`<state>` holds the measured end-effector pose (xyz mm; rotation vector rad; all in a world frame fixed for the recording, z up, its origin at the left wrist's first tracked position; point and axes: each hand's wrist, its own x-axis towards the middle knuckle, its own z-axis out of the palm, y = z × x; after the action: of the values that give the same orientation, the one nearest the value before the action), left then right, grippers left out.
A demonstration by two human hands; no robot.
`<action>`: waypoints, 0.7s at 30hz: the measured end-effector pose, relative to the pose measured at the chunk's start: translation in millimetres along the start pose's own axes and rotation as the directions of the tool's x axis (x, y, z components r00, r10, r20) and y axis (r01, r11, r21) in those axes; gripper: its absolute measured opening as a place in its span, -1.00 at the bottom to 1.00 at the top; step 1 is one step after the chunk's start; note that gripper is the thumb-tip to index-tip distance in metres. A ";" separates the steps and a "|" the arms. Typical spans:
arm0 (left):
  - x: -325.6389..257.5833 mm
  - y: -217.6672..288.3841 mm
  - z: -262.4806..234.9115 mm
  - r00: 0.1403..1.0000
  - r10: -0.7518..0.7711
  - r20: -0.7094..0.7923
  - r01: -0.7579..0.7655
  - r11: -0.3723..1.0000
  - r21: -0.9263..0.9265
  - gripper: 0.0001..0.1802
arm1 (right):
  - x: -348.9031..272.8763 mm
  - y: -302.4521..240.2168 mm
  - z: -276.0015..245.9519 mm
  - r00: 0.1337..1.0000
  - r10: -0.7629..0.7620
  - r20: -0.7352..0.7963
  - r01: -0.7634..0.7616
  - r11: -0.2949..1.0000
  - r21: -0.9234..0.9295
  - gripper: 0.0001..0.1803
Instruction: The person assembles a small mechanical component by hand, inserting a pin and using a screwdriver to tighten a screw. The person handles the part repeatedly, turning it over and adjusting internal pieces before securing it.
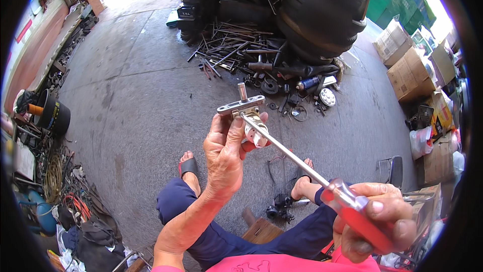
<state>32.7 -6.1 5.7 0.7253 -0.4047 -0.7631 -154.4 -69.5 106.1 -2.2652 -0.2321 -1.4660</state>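
My left hand [225, 144] is closed around a small metal part with a flat silver mounting flange [240, 104], a short shaft standing up from it and a pale cylindrical body [255, 130] below. It could be an ignition lock, but its exact kind I cannot make out. My right hand [385, 216] grips a screwdriver by its red and clear handle [347, 199]. The long steel blade [287, 152] runs up to the left, and its tip meets the part just under the flange, beside my left thumb.
Tyres [322, 15] are stacked ahead, with a heap of metal rods and tools [236, 48] before them. Cardboard boxes [410, 73] line the right side. Cables and scrap [55, 176] lie left. Between my feet are a small black device [279, 209] and a wooden block [262, 232].
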 end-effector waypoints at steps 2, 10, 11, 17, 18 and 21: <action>-1.2 1.1 -0.3 1.000 0.028 -0.014 -0.028 0.999 0.023 -0.72 | 1.4 3.1 9.2 0.997 -0.016 -0.072 0.014 0.999 -0.031 -0.46; -0.5 1.2 1.1 0.997 0.081 -0.009 -0.081 0.997 0.006 -0.72 | 1.6 6.5 13.6 0.983 -0.020 -0.180 0.003 0.996 -0.094 -0.48; -0.3 0.5 1.3 0.997 0.075 -0.004 -0.075 0.997 0.004 -0.71 | 1.7 6.1 12.6 0.983 -0.018 -0.185 -0.001 0.995 -0.100 -0.48; -2.7 5.3 4.4 0.996 0.093 -0.003 -0.093 0.996 -0.003 -0.72 | 0.7 5.3 8.6 0.978 -0.015 -0.209 -0.009 0.994 -0.113 -0.49; -2.6 4.8 5.9 0.996 0.094 -0.004 -0.094 0.996 -0.010 -0.72 | 1.4 5.5 7.6 0.978 -0.013 -0.209 -0.013 0.993 -0.120 -0.50; -2.8 3.8 6.2 0.995 0.102 -0.001 -0.102 0.995 -0.014 -0.71 | 2.2 5.5 7.5 0.977 -0.013 -0.212 -0.014 0.992 -0.127 -0.50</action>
<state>29.2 -4.9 12.6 0.6864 -0.4325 -0.6690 -145.3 -71.3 104.0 -2.1814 -0.0739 -1.7535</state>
